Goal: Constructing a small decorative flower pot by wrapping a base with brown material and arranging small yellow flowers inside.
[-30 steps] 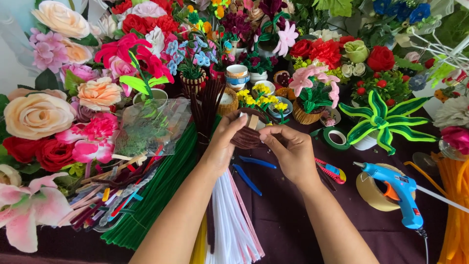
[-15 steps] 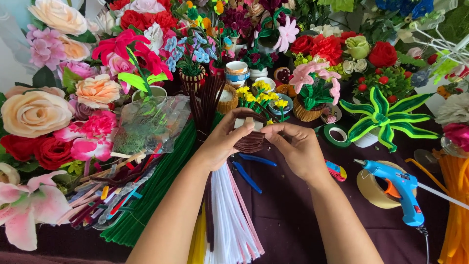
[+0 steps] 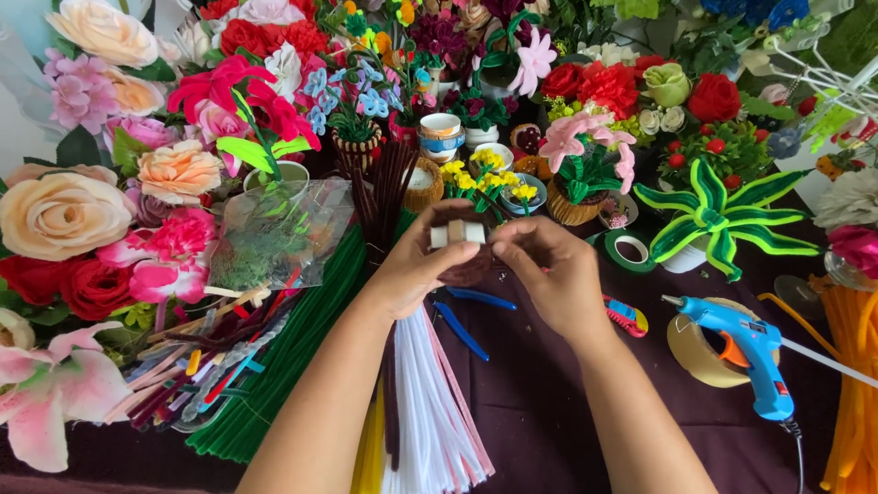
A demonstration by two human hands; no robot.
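Note:
My left hand (image 3: 416, 265) and my right hand (image 3: 549, 274) meet above the middle of the dark table, both gripping one small craft piece (image 3: 460, 247). It has a fuzzy dark brown body with small pale wooden blocks on top. My fingers cover most of it. Below my hands lie bundles of pipe cleaners: white and pink ones (image 3: 439, 402), green ones (image 3: 293, 357), dark brown ones (image 3: 389, 197).
Artificial flowers (image 3: 64, 215) crowd the left side and the back. Small potted flower models (image 3: 585, 178) and a green-striped plant (image 3: 713, 220) stand behind. A blue glue gun (image 3: 745, 352) rests on a tape roll (image 3: 700, 352) at right. Blue-handled pliers (image 3: 466, 320) and a small cutter (image 3: 626, 316) lie close by.
Both hands have lifted slightly toward me with the brown piece and turned it, so the pale blocks on top now show between my fingers.

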